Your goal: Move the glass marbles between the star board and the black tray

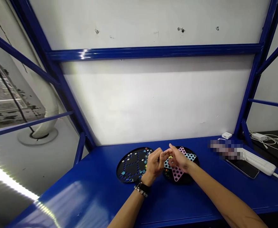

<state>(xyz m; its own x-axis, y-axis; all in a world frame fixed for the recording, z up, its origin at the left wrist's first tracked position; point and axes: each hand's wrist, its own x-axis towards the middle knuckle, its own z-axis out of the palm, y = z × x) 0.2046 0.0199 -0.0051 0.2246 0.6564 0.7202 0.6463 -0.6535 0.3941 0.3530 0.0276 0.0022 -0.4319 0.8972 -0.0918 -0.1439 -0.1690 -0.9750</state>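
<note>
My left hand (155, 162) is curled closed above the gap between two round black boards; whatever it may hold is hidden. My right hand (180, 159) reaches in from the right, fingers loosely apart and close to the left hand's fingertips. Beneath the right hand lies a Chinese checkers board (177, 174) with a pink and light blue star of holes. To the left is a black marble board (132, 163), with white and coloured glass marbles around its holes and along its rim. A few marbles (167, 172) rest at the checkers board's left side. My left wrist wears a dark watch band and a beaded bracelet.
A blue tabletop (93, 190) carries everything, framed by blue metal bars (153, 52) against a white wall. To the right lie a phone (243, 168), a white power strip (257, 161) with a cable, and a small white adapter (226, 135).
</note>
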